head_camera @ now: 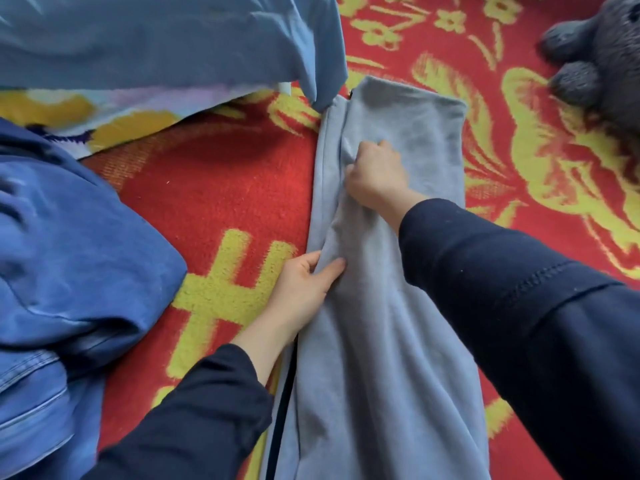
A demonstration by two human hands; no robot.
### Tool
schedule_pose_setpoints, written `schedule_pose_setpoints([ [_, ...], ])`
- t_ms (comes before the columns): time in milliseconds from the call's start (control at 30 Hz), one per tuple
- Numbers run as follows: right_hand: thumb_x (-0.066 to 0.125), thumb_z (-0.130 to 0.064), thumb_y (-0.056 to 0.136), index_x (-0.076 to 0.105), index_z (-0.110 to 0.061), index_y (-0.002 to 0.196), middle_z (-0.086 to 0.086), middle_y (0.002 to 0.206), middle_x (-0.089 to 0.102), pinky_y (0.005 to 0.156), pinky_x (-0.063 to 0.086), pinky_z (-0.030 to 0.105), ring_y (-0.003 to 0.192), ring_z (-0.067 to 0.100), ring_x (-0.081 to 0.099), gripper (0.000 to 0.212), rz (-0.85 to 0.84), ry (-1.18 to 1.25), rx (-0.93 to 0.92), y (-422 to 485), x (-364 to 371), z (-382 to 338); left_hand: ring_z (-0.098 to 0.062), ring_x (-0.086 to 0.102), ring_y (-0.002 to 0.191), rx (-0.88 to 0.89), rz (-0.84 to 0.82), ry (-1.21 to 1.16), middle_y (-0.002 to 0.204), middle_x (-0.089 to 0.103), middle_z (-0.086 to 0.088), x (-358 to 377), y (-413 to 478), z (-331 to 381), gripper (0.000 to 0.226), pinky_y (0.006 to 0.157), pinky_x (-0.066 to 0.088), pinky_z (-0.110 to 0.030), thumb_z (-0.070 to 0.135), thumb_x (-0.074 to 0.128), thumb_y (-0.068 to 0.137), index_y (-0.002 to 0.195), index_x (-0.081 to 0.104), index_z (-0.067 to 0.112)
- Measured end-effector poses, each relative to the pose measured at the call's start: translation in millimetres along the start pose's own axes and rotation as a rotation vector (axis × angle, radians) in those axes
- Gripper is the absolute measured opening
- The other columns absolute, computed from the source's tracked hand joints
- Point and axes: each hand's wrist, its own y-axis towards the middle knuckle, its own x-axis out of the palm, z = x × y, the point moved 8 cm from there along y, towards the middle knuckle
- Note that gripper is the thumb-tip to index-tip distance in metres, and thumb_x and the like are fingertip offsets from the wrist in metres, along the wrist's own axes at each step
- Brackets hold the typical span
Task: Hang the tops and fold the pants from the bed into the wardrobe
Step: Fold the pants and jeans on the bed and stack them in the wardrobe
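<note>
Light grey pants (381, 323) lie lengthwise on the red and yellow bed cover (221, 188), waistband at the far end. My right hand (375, 176) grips a bunch of the grey fabric near the waistband, fingers curled into it. My left hand (308, 285) pinches the pants' left edge lower down, thumb on top and fingers tucked under the fabric. A dark stripe runs along that left edge near the bottom.
A blue denim garment (69, 265) is heaped at the left. A grey-blue top (156, 39) lies across the far left over a colourful printed cloth (114, 116). A dark grey plush toy (602, 53) sits at the far right.
</note>
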Motion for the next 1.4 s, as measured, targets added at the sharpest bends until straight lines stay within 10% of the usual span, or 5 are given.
schedule_pose_setpoints([
  [200,0.038,-0.023,0.095,0.04,-0.012,0.088,0.005,0.08,0.053,0.07,0.037,0.039,0.079,0.029,0.051,0.013,0.353,0.396,-0.174,-20,-29,-24,-0.02,0.065,0.085,0.05,0.102,-0.131,0.098,0.071,-0.022,-23,-12,7,0.022,0.081,0.052,-0.035,0.02,0.06,0.094,0.09,0.073,0.003],
  [700,0.04,-0.039,0.1,0.026,-0.016,0.151,0.004,0.16,0.02,0.121,0.008,0.037,0.148,0.02,0.012,0.058,-0.068,0.123,-0.078,-175,42,80,-0.012,0.072,0.08,-0.292,-0.062,-0.005,0.093,0.075,0.0,-27,-83,-46,0.028,0.061,0.055,-0.023,0.025,0.073,0.083,0.108,0.06,0.02],
  [967,0.04,-0.043,0.1,0.016,-0.024,0.154,-0.002,0.162,0.008,0.118,0.003,0.034,0.149,0.016,0.003,0.063,-0.178,-0.019,0.044,-345,55,142,-0.016,0.066,0.088,-0.282,0.213,0.151,0.101,0.071,-0.009,-76,-180,-108,0.021,0.081,0.054,-0.036,0.026,0.061,0.093,0.11,0.054,0.017],
  [1300,0.06,-0.043,0.089,0.011,-0.026,0.154,0.004,0.159,0.015,0.11,0.022,0.047,0.144,0.023,0.018,0.083,-0.056,0.263,0.379,-513,74,180,-0.022,0.064,0.081,-0.155,-0.043,0.836,0.087,0.069,-0.001,-42,-311,-175,0.03,0.071,0.049,-0.037,0.043,0.066,0.086,0.096,0.06,0.015],
  [1400,0.061,-0.045,0.088,0.012,-0.023,0.154,0.005,0.156,0.019,0.109,0.023,0.047,0.142,0.025,0.02,0.085,-0.155,0.25,0.382,-557,92,190,-0.031,0.068,0.091,-0.313,-0.051,0.537,0.094,0.073,-0.01,-51,-340,-200,0.037,0.084,0.054,-0.047,0.04,0.067,0.087,0.096,0.07,0.005],
])
